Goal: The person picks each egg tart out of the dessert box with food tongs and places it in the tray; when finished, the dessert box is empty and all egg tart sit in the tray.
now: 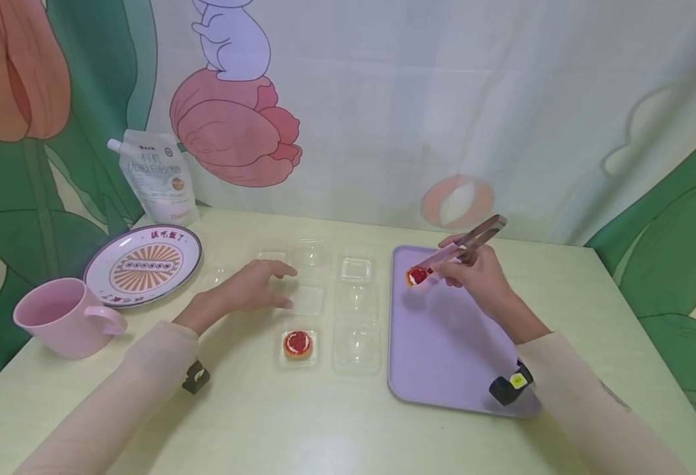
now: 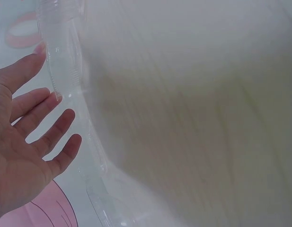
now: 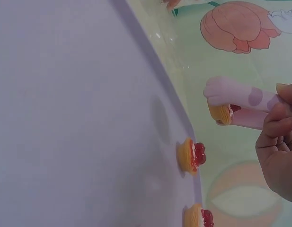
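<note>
My right hand (image 1: pixel 483 276) grips a pair of tongs (image 1: pixel 481 234) with pink paw-shaped tips. Between those tips, in the right wrist view, a small fruit tart (image 3: pixel 218 113) with red topping is pinched above the lilac tray (image 1: pixel 442 369). Two more tarts stand on the tray near its edge, a nearer tart (image 3: pixel 186 157) and a lower tart (image 3: pixel 192 216). My left hand (image 1: pixel 253 287) has its fingers spread beside an open clear plastic box (image 1: pixel 308 301) and holds nothing. Another tart (image 1: pixel 297 344) sits in a clear box (image 1: pixel 282 360) closer to me.
Several clear plastic boxes, among them an open box (image 1: pixel 356 346), stand in rows left of the tray. Farther left are a pink mug (image 1: pixel 57 323), a patterned plate (image 1: pixel 146 264) propped at a tilt and a white pouch (image 1: pixel 156 178). A printed curtain (image 1: pixel 359 132) hangs behind the table.
</note>
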Action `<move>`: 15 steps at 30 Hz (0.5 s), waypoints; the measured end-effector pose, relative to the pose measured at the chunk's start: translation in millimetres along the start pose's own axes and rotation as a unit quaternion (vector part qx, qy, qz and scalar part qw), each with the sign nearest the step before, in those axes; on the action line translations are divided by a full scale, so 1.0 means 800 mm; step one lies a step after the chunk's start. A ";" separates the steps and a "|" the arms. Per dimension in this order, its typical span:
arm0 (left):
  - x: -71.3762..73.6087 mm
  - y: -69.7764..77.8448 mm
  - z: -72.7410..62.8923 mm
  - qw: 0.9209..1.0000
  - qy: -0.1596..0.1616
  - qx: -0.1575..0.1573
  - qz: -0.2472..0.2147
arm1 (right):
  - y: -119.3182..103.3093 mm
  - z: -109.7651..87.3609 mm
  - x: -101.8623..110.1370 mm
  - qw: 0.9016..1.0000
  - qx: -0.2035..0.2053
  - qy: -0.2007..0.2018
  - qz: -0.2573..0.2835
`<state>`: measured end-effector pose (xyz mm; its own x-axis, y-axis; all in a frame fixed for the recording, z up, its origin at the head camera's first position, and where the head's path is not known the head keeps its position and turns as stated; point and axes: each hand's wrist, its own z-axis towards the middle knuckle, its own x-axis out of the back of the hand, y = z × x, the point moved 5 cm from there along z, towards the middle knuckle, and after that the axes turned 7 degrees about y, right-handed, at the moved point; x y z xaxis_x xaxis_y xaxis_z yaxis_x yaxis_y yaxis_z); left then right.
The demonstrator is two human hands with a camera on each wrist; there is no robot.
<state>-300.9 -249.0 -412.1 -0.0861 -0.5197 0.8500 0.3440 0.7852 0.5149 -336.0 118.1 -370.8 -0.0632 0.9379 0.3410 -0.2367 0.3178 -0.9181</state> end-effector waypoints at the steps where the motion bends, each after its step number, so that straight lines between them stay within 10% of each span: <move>1: 0.000 0.000 0.000 1.000 0.000 0.000 0.000 | 0.002 -0.001 0.001 1.000 -0.003 -0.002 0.002; 15: 0.001 0.003 -0.001 1.000 -0.005 0.008 0.002 | 0.037 -0.005 0.009 0.999 -0.025 -0.006 -0.027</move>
<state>-299.6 -247.8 -410.3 -0.0944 -0.5124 0.8536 0.3296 0.7929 0.5124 -339.7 134.5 -396.3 -0.0638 0.9174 0.3928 -0.1922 0.3749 -0.9069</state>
